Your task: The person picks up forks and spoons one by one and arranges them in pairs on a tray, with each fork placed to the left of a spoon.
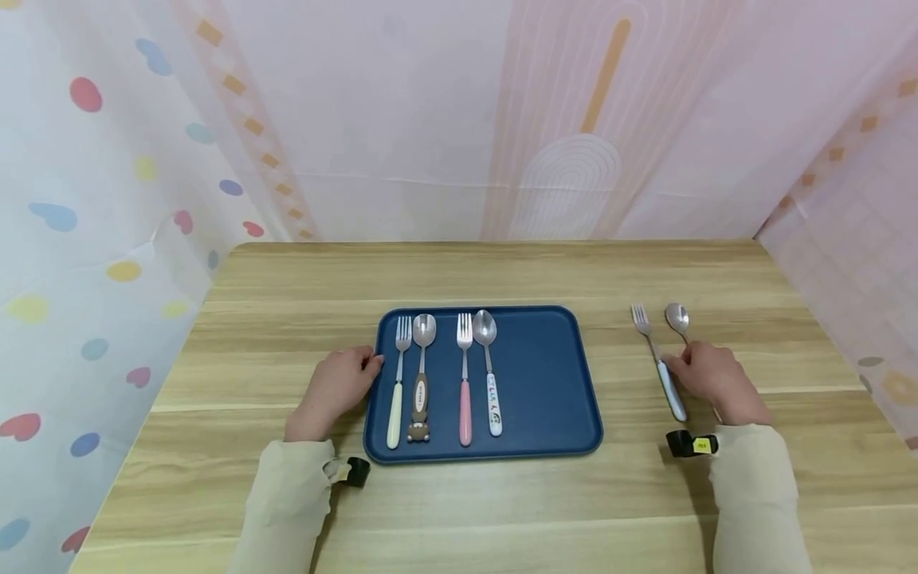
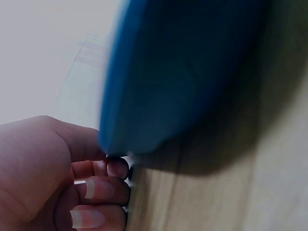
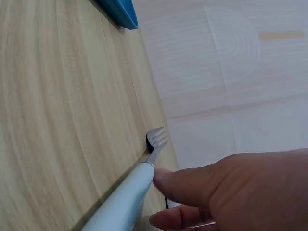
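Note:
My left hand pinches the left rim of a dark blue tray, thumb above and fingers curled below in the left wrist view. On the tray lie a fork with a cream handle, a spoon with a brown bear handle, a fork with a pink handle and a spoon with a white patterned handle. My right hand is beside a fork with a light blue handle, thumb at its neck. Thumb and forefinger stand apart. A second spoon runs beneath that hand, its handle mostly hidden.
The wooden table extends around the tray on all sides. A patterned curtain hangs behind the table and along both sides. Each wrist wears a small black camera.

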### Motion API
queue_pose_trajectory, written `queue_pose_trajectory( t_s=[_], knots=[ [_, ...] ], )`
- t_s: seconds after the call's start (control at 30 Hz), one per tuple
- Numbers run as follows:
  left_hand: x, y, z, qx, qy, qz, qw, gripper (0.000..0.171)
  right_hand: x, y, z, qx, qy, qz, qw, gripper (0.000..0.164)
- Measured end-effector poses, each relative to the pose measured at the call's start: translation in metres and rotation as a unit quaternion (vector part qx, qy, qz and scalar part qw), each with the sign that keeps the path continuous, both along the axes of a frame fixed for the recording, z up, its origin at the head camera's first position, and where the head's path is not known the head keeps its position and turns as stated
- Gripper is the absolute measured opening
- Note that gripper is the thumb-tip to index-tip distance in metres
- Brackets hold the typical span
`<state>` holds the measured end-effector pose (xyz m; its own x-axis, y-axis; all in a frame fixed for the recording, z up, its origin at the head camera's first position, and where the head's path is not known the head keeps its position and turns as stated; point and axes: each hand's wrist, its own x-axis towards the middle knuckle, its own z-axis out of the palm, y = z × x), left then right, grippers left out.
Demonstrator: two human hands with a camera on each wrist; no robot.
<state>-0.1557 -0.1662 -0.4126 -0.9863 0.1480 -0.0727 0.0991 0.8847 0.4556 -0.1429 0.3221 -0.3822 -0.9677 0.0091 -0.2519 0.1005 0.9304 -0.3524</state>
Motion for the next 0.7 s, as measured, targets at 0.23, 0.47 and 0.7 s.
queue_pose_trajectory(
  t_s=[0.23,0.47,0.7],
  knots=[
    [0.0022,-0.0011,0.0002,0.002,0.0,0.002,1.0,0.032,-0.0019,-0.0053,0.001,0.0,-0.007,0.015,1.0,0.043],
    [0.001,0.0,-0.0002,0.001,-0.002,0.002,1.0,0.032,0.0006,-0.0055,-0.0004,-0.001,-0.03,0.046,0.998,0.039],
    [0.0007,0.0002,-0.001,0.003,-0.004,0.004,1.0,0.032,0.0014,-0.0074,-0.0012,0.004,0.012,0.086,0.996,0.032]
  ],
)
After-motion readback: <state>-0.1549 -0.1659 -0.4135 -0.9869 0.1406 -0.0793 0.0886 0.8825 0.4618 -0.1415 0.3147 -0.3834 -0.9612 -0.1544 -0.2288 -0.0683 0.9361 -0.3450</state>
